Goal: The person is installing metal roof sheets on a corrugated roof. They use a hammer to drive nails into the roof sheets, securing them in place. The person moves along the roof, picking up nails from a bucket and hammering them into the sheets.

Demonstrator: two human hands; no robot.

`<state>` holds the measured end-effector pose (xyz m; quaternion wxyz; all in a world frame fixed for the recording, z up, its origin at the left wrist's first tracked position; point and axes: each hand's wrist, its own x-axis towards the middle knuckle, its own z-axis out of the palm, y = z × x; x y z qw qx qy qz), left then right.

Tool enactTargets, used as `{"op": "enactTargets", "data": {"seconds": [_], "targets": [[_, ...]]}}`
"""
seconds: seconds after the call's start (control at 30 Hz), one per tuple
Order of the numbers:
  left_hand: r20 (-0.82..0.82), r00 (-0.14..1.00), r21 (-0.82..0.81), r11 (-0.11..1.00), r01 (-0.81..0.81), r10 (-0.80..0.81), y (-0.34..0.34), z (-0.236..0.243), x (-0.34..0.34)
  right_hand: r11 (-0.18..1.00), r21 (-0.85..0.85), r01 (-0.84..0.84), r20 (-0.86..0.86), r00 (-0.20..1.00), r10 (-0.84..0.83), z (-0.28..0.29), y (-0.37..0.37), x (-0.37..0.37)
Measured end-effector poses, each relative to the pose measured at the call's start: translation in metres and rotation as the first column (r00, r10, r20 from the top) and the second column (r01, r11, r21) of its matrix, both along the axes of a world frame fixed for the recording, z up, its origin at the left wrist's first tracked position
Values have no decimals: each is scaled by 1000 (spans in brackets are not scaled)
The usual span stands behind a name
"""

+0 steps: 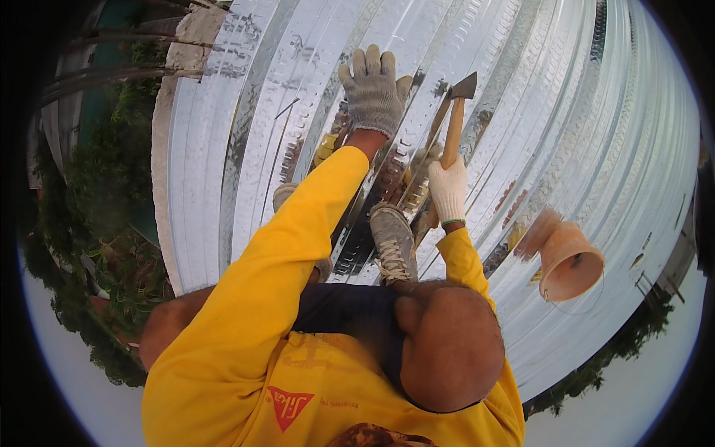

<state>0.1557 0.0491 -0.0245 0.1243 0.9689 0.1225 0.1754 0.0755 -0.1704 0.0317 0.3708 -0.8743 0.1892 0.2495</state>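
My left hand (375, 91), in a grey knit glove, lies palm down on the shiny ribbed metal sheeting (290, 63). Its fingers are stretched out and the thumb stands apart. To its right, my right hand (448, 189), in a white knit glove with a dark green cuff edge, is closed round the wooden handle of a hatchet (453, 127). The dark, wedge-shaped metal head points away from me, just above the sheeting or on it; I cannot tell which. The handle's lower end shows below my fist.
An orange bucket (570, 262) with a wire handle sits tilted on the sheeting at the right. A thin nail or rod (286, 109) lies left of my left hand. My shoe (393, 242) rests between my arms. A concrete edge (164, 164) borders the sheeting, with greenery beyond.
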Motion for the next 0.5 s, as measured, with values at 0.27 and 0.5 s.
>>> {"op": "enactTargets", "data": {"seconds": [0.27, 0.5], "targets": [[-17, 1000, 5, 1000, -22, 22, 7, -8, -10, 952, 270, 147, 490, 830, -267, 69, 25, 19], [-31, 999, 3, 1000, -18, 18, -1, -5, -15, 1000, 4, 27, 72, 997, -27, 20, 20, -22]]}}
